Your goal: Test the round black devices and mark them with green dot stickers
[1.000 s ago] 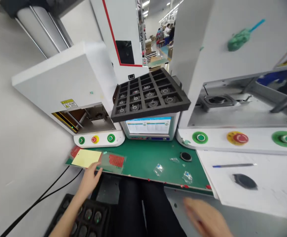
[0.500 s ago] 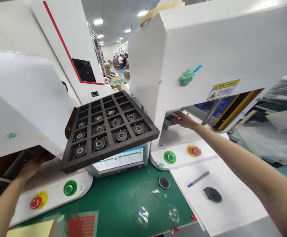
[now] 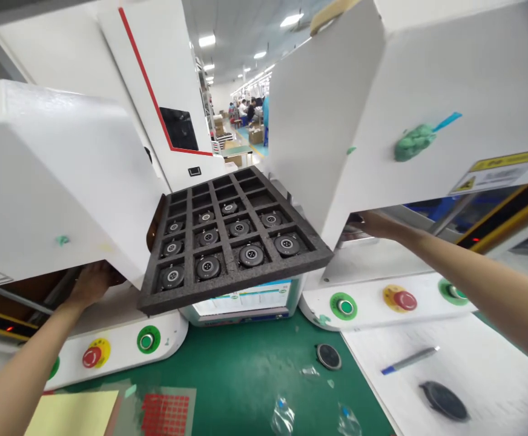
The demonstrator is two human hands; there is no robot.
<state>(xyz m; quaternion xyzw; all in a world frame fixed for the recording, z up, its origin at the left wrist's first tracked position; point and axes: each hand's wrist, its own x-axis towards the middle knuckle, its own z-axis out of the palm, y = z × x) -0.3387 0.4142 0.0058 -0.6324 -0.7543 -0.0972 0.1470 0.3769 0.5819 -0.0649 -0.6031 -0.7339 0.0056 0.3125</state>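
Observation:
My left hand [image 3: 90, 282] reaches into the open bay of the white machine on the left [image 3: 50, 175]; its fingers are hidden under the housing. My right hand [image 3: 375, 225] reaches into the bay of the white machine on the right [image 3: 409, 79], fingertips out of sight behind the housing corner. What either hand touches cannot be seen. Between the machines a black foam tray [image 3: 232, 242] tilts over a small screen [image 3: 246, 300] and holds several round black parts.
Green and red buttons [image 3: 146, 340] line both machine fronts. On the green mat [image 3: 246, 375] lie a round black part [image 3: 328, 356], clear film scraps [image 3: 283, 416], a red sticker sheet [image 3: 166, 415] and yellow paper [image 3: 73, 415]. White paper at right carries a pen [image 3: 409, 360] and a black disc [image 3: 443, 401].
Both hands rose from near my lap into the two machine bays. Since half a second ago the view shifted slightly; the hands stay inside the bays.

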